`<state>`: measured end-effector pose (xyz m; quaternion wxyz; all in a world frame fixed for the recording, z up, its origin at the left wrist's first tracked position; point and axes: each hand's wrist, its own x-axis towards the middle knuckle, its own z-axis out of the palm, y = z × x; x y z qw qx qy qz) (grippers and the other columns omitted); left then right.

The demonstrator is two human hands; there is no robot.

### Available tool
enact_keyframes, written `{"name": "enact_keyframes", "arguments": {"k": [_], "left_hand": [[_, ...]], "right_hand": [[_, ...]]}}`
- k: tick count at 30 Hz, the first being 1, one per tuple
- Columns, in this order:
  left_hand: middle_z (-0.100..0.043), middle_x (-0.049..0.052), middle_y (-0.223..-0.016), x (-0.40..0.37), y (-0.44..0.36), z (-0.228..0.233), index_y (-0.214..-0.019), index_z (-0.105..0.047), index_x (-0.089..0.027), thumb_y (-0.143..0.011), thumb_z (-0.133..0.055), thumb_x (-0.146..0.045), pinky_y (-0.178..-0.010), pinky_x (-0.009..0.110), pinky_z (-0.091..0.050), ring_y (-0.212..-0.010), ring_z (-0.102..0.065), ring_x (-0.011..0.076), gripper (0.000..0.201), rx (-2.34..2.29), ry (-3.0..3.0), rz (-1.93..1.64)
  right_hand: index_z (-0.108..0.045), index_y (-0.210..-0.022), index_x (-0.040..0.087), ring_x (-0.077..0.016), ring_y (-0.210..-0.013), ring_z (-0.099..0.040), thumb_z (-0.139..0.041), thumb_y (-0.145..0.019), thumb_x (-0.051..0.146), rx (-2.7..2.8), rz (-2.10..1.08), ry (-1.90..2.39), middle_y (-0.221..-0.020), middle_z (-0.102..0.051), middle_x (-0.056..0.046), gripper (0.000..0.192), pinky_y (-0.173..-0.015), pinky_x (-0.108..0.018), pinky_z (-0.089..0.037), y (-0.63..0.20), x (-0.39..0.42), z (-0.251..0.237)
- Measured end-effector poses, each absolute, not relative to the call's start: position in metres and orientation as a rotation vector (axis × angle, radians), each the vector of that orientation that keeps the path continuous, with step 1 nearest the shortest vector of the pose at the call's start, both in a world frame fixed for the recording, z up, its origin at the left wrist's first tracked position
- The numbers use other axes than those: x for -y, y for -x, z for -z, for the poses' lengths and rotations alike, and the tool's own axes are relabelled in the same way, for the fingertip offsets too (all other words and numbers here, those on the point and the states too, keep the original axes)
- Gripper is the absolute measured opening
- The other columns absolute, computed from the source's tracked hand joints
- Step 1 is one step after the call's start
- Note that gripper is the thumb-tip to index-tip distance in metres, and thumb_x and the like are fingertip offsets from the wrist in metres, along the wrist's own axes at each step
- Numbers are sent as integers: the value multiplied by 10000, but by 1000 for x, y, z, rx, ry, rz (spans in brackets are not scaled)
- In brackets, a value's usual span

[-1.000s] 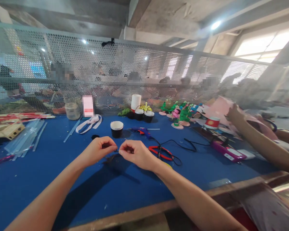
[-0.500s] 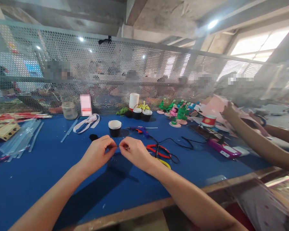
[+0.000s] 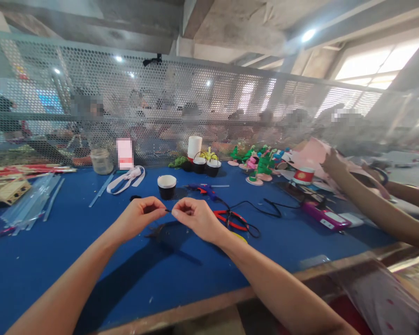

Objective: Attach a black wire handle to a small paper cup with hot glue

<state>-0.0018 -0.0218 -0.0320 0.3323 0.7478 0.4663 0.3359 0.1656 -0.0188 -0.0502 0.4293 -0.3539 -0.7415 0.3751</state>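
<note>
Above the blue table, my left hand and my right hand face each other, fingertips almost meeting. Both are closed in a pinch on a thin black piece; its exact kind is too small to make out. Just beyond the fingers stands a small black cup with a white rim. A blue glue gun lies behind my right hand. Red-handled pliers rest beside that wrist, and a yellow handle is partly hidden by my forearm.
Clear glue sticks lie left, near a glass jar and a white ribbon. Small black baskets and green figures stand behind. At right are a purple power strip and a co-worker's arm.
My left fingers have straightened somewhat and the black piece between my fingertips shows more clearly. My right hand has shifted only slightly.
</note>
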Motion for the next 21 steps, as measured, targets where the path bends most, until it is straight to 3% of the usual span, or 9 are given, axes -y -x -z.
{"name": "enact_keyframes", "arguments": {"k": [4, 9, 14, 17, 21], "left_hand": [[-515, -29, -570, 27, -7, 37, -652, -540, -150, -720, -479, -304, -482, 194, -349, -516, -443, 83, 179, -1278, -2064, -955], [-506, -3, -621, 35, -13, 37, -642, -541, -153, -739, -439, -167, -535, 200, -364, -573, -459, 92, 140, -1307, -2553, -974], [-507, 2, -674, 33, -9, 31, -686, -541, -158, -751, -430, -142, -576, 205, -377, -618, -479, 97, 130, -1309, -2677, -909], [-520, 7, -702, 30, -4, 28, -702, -557, -158, -759, -435, -161, -602, 213, -381, -644, -487, 101, 134, -1294, -2648, -891], [-529, -6, -663, 28, 1, 27, -686, -571, -157, -747, -472, -220, -575, 204, -382, -615, -485, 96, 132, -1255, -2428, -902]], "right_hand": [[-518, -664, 144, -67, -489, -432, -491, -699, 253, 1745, -933, 948, -569, -491, 28, 118, -484, -189, -370, -164, 14, 54], [-530, -625, 160, -82, -505, -434, -470, -684, 155, 1918, -517, 1017, -544, -493, 21, 84, -502, -196, -355, -164, 12, 57], [-537, -647, 150, -98, -554, -446, -441, -698, 108, 2195, -242, 884, -599, -514, -8, 116, -541, -210, -347, -166, 15, 55], [-539, -646, 142, -97, -558, -437, -445, -712, 122, 2260, -259, 816, -597, -503, -7, 116, -541, -212, -342, -167, 18, 53], [-539, -650, 146, -74, -521, -417, -474, -709, 160, 2148, -590, 816, -577, -490, 16, 89, -505, -190, -337, -168, 21, 49]]}}
